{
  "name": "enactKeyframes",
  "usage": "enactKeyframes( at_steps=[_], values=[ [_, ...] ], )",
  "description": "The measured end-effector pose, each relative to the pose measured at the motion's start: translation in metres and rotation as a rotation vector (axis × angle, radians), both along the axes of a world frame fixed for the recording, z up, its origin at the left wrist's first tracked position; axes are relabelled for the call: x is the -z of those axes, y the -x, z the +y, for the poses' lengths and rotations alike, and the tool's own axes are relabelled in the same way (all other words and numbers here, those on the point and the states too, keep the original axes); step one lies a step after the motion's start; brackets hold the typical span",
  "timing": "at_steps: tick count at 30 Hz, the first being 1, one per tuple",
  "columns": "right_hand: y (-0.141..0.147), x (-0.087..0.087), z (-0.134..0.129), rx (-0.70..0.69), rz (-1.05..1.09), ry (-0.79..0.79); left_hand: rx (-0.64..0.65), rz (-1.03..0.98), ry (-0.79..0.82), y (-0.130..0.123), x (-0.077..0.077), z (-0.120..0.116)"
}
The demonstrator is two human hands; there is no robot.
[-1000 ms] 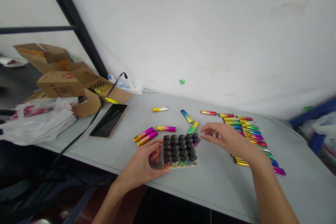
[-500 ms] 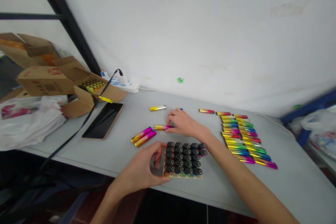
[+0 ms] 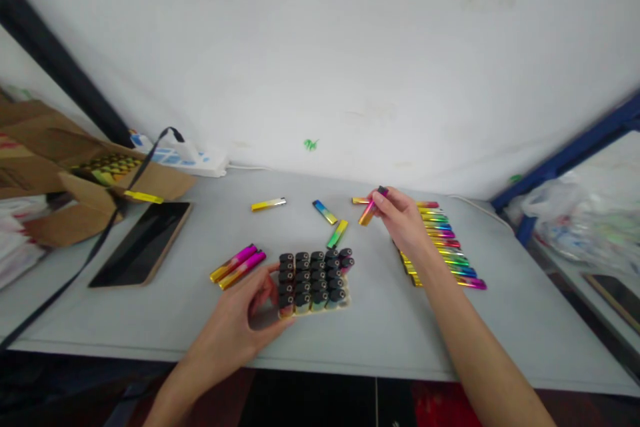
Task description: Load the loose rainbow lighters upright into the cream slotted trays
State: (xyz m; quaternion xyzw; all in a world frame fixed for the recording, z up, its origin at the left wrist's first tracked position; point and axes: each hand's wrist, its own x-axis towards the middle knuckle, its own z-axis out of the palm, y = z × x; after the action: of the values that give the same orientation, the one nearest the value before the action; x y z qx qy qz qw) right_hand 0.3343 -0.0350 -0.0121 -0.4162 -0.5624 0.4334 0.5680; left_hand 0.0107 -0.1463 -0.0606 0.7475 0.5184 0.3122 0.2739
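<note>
My left hand (image 3: 245, 317) is closed on the left side of a tray of lighters (image 3: 315, 283), whose black tops stand upright in rows at the front of the table. The tray's right back corner is less evenly filled. Pinched between the fingers of my right hand (image 3: 403, 220) is a pink and gold lighter (image 3: 369, 212), held tilted above the table. Under it, a gold-ended lighter (image 3: 358, 200) is partly hidden by the hand. A blue and yellow lighter (image 3: 325, 212) and a green and yellow one (image 3: 337, 233) lie behind the tray.
Rows of coloured lighters (image 3: 453, 247) lie at the right, partly behind my forearm. Two pink and gold lighters (image 3: 237, 267) and a yellow and silver one (image 3: 269, 204) lie left. A phone (image 3: 143, 243), strap (image 3: 95, 253), open carton (image 3: 75, 207) and power strip (image 3: 193, 161) stand further left.
My right hand has moved right and now holds a pink and gold lighter raised. Two lighters show behind the tray. The view has turned right; my left hand stays on the tray.
</note>
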Motion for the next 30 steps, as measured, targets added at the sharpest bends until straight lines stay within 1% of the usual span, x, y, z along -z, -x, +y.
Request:
enactKeyframes(
  at_steps=[2,4,6,7,9,13,16,19,23,27,30],
  values=[
    [0.006,0.002,-0.007,-0.051,0.139,0.071,-0.05,0.026,-0.013,-0.001,0.001,0.002],
    [0.013,0.003,-0.014,-0.157,0.221,0.137,-0.086,0.049,-0.008,-0.001,0.002,0.003],
    [0.02,0.004,-0.021,-0.244,0.232,0.174,-0.092,0.065,0.005,-0.001,0.002,0.003],
    [0.024,0.006,-0.023,-0.257,0.222,0.185,-0.089,0.071,0.013,0.0,0.002,0.004],
    [0.029,0.011,-0.026,-0.209,0.176,0.203,-0.079,0.076,0.018,0.0,0.002,0.004],
    [0.036,0.02,-0.028,0.026,-0.02,0.174,-0.08,0.097,0.006,0.0,-0.001,0.005],
    [0.039,0.019,-0.031,0.139,-0.197,0.112,-0.088,0.111,0.004,0.0,-0.003,0.005],
    [0.04,0.015,-0.035,0.213,-0.296,0.082,-0.088,0.109,-0.005,0.0,-0.004,0.004],
    [0.043,0.014,-0.038,0.23,-0.352,0.052,-0.08,0.098,-0.01,-0.001,-0.004,0.004],
    [0.043,0.018,-0.037,0.2,-0.352,0.049,-0.085,0.097,-0.014,0.0,-0.004,0.005],
    [0.039,0.018,-0.036,0.152,-0.334,0.035,-0.102,0.069,0.009,0.001,-0.004,0.005]
  ],
)
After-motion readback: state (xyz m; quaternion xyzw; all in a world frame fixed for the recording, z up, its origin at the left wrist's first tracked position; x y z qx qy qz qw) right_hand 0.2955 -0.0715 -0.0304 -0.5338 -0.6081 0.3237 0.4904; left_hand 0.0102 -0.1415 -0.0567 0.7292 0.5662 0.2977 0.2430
